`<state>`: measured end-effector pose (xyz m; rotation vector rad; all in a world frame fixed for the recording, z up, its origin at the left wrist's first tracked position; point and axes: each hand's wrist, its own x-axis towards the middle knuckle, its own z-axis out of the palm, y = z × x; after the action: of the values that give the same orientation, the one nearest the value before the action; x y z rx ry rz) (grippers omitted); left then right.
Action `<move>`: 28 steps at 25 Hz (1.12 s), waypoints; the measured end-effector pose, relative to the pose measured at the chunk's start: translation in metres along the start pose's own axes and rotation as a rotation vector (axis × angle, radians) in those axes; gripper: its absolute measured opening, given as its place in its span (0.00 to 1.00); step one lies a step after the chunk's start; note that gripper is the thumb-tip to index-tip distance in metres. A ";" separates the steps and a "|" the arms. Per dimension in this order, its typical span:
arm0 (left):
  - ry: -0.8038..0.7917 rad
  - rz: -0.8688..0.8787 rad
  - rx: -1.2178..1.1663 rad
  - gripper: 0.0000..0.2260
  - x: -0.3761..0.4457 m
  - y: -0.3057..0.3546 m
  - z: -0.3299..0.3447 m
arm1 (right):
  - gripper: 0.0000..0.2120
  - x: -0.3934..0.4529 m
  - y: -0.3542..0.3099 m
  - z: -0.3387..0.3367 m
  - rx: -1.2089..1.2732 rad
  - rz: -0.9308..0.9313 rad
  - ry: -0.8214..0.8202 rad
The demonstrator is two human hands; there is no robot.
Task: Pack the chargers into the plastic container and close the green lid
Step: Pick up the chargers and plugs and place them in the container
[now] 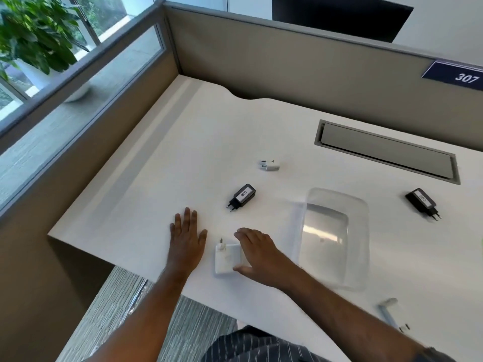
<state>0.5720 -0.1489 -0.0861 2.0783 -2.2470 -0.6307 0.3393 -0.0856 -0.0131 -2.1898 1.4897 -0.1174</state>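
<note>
- The plastic container [337, 239] sits on the desk [183, 158], lidless.
- Just left of the container lies a square charger [228, 258] under my right hand [257, 254].
- Further left, my left hand [187, 235] rests flat.
- Behind-left of the container lie a labelled charger [241, 196] and a small plug [270, 165].
- Right of the container lies another charger [422, 202].

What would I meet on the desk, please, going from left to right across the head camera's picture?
Left hand → large white charger → black charger labelled 026 → small white plug → clear plastic container → second black charger. The right hand overlaps the large white charger, so I leave it out.
</note>
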 end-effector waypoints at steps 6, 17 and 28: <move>0.095 0.032 0.085 0.33 -0.006 0.000 0.010 | 0.45 0.012 -0.002 0.022 0.018 0.034 -0.093; 0.131 0.022 0.098 0.31 -0.007 -0.004 0.013 | 0.40 0.015 -0.002 0.043 -0.078 0.014 -0.076; 0.165 0.037 0.064 0.32 -0.008 0.001 0.010 | 0.37 -0.011 0.004 -0.004 0.156 0.046 0.171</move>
<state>0.5695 -0.1378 -0.0933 2.0281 -2.2359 -0.3752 0.3297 -0.0778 -0.0095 -2.0621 1.5650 -0.4010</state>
